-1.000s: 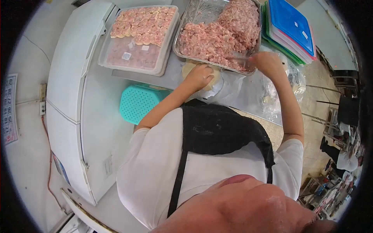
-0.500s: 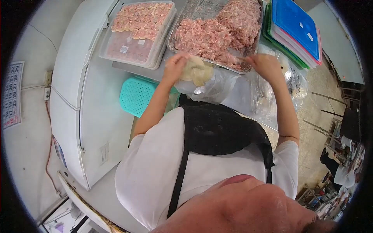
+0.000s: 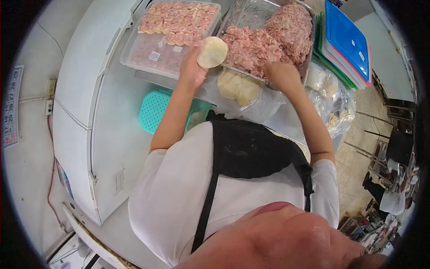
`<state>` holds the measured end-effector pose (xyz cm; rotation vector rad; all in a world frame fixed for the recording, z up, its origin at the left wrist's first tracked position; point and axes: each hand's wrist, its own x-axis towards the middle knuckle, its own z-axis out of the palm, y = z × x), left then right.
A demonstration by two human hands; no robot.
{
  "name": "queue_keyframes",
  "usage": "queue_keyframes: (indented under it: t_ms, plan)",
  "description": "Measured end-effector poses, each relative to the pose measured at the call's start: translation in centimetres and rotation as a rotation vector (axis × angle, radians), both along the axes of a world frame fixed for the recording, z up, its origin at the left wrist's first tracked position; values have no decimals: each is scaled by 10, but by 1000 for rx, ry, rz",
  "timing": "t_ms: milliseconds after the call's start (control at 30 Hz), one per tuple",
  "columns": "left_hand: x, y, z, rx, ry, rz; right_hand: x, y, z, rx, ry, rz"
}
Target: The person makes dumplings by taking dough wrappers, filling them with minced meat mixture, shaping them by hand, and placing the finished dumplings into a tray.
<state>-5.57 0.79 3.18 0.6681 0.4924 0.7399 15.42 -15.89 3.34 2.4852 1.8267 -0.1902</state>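
We have a pale round wrapper (image 3: pixel 212 52) in our left hand (image 3: pixel 193 69), clasped at its edge and raised between the plastic box and the metal tray; no meat shows on it yet. Our right hand (image 3: pixel 283 77), well apart from the left, is at the near side of the minced meat (image 3: pixel 251 47); its fingers are hidden, so we cannot tell whether they grip anything. Just below the tray lies a loose stack of wrappers (image 3: pixel 239 87) on clear plastic, over the tabletop (image 3: pixel 291 119).

Rows of meat-topped rounds (image 3: pixel 177 20) fill the far part of the plastic box (image 3: pixel 130 49); its near part has none on top, though pinkish shapes show beneath. We judge the work partly done: plenty of meat remains in the metal tray (image 3: pixel 251 15), besides the stacked wrappers. Beyond the tray stand coloured lids (image 3: pixel 347 38).
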Motion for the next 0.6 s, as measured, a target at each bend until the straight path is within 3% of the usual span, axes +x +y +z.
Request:
queue_keyframes:
  t_ms: [67, 133, 267, 367, 500, 600]
  plan:
    - [0, 6, -6, 178, 118, 51, -20, 2, -2, 47, 71, 29]
    - [1, 15, -7, 125, 50, 88, -25, -3, -11, 170, 186, -5]
    - [12, 30, -14, 25, -38, 144, -24, -11, -11, 270, 461, -312]
    - [39, 28, -13, -64, -182, 57, -31, -2, 11, 686, 508, -278]
    - [76, 9, 2, -309, -304, -223, -36, 21, 36, 827, 372, -280]
    - [90, 7, 12, -429, -424, -358, -50, 26, 41, 602, 22, -270]
